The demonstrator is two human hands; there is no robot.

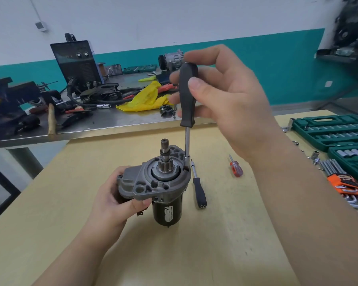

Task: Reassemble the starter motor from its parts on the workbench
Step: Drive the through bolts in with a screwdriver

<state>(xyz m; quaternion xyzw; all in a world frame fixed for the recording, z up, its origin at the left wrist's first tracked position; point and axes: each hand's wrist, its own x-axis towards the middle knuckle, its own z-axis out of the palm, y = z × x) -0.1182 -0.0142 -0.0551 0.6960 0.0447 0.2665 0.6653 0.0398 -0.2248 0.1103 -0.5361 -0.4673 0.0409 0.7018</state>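
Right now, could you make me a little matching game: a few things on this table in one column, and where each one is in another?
Things:
1. starter motor
2. black-handled driver
3. small red screwdriver
4. orange key set

Places:
A. lying alone on the table, right of the motor
B. near the table's right edge
C. gripped by the left hand
D. gripped by the right hand

Pairs: 1-C, 2-D, 3-A, 4-B

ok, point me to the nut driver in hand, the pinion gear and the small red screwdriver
nut driver (pixel 187 93), head view, middle of the black handle
pinion gear (pixel 164 163), head view, toothed part below the shaft
small red screwdriver (pixel 236 168), head view, red handle, lying on the table
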